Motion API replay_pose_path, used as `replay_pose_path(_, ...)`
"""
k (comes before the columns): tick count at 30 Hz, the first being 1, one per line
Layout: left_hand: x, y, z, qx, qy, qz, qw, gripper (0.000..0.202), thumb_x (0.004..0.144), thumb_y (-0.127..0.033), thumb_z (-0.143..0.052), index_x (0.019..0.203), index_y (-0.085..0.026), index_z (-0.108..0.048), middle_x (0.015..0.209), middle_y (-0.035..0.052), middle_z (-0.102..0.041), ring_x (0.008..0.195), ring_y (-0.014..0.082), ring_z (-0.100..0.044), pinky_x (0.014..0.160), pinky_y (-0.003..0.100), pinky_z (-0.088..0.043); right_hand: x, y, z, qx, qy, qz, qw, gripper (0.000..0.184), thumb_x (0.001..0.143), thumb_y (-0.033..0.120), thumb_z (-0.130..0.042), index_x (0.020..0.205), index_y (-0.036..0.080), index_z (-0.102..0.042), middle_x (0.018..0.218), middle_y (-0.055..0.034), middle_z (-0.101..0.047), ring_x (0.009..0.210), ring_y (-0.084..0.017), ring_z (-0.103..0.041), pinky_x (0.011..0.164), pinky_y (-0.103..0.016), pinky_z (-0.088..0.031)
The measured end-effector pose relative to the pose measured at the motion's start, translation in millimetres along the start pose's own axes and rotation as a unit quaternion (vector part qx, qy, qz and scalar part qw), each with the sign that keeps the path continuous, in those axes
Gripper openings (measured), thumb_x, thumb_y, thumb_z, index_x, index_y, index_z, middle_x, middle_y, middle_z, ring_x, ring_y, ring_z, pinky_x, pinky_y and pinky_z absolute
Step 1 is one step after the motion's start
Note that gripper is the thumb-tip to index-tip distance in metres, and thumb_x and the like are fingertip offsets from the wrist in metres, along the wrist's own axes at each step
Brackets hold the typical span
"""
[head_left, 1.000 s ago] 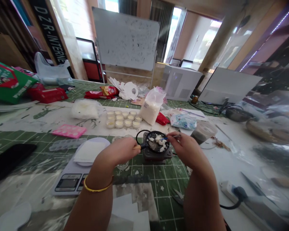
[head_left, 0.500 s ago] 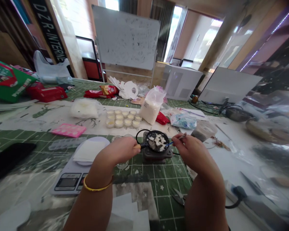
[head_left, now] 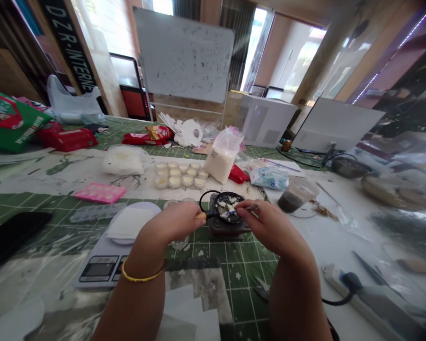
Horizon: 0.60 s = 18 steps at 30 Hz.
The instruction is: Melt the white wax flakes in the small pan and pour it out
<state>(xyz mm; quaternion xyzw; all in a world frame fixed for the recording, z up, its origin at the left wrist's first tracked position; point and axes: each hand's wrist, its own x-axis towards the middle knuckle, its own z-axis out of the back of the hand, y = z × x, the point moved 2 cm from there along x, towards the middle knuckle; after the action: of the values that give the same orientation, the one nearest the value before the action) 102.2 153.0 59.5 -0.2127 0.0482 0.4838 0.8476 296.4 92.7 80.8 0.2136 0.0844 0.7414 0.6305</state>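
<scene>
"What lies on the work table (head_left: 31, 201)?"

"A green gridded cutting mat (head_left: 246, 284), with a digital kitchen scale (head_left: 99, 268) and a small burner (head_left: 230, 228) on it."

"Further back?"

"A pink tray (head_left: 100, 192), small cups of pale filling (head_left: 181, 175), and a bag of white powder (head_left: 220, 158)."

"On the right?"

"A power strip (head_left: 335, 275)."

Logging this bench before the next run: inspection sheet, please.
Surface: green cutting mat on the table.
Job's things: small black pan holding white crumbs, on a small stove.
Clutter: kitchen scale, small cups, bag of white powder, pink tray.
Hands: left hand grips the pan handle; right hand pinches a thin stirrer over the pan.
Cables: black cable plugged into a power strip.
Surroundings: whiteboard behind the table.
</scene>
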Motion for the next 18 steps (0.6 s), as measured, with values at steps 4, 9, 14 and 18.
replay_pose_path(4,-1,-1,0.7,-0.007,0.001,0.005,1.000,0.031,0.077,-0.041,-0.037,0.062,-0.018,-0.050,0.070,0.0041,-0.060,0.062,0.0153,-0.054,0.053,0.027,-0.031,7,-6,-1,-0.020,-0.042,-0.047,0.998,0.026,0.087,0.032,-0.041,0.093,0.022,-0.064,0.084,-0.0031,-0.068,0.081,-0.019,-0.060,0.072,-0.028,-0.039)
replay_pose_path(9,-1,-1,0.8,-0.005,-0.004,0.005,1.000,0.031,0.077,-0.041,-0.038,0.062,-0.018,-0.050,0.071,0.0044,-0.061,0.062,0.0151,-0.054,0.053,0.026,-0.031,4,-6,0,-0.009,-0.011,-0.045,0.999,0.026,0.087,0.034,-0.041,0.087,0.023,-0.064,0.080,-0.0013,-0.068,0.078,-0.017,-0.060,0.069,-0.027,-0.039)
replay_pose_path(14,-2,0,0.0,-0.006,-0.002,0.008,1.000,0.032,0.078,-0.042,-0.036,0.063,-0.018,-0.050,0.070,0.0038,-0.060,0.061,0.0151,-0.053,0.052,0.026,-0.030,8,0,-5,0.018,-0.027,-0.029,0.999,0.025,0.086,0.032,-0.042,0.093,0.024,-0.065,0.087,-0.0018,-0.068,0.081,-0.017,-0.060,0.069,-0.026,-0.039)
replay_pose_path(18,-2,1,-0.3,-0.010,0.001,0.007,1.000,0.032,0.078,-0.042,-0.036,0.062,-0.018,-0.050,0.071,0.0044,-0.061,0.062,0.0157,-0.054,0.052,0.026,-0.031,11,-13,-1,-0.006,-0.092,-0.102,0.990,0.026,0.086,0.035,-0.041,0.090,0.022,-0.064,0.081,-0.0037,-0.068,0.080,-0.021,-0.061,0.068,-0.029,-0.038)
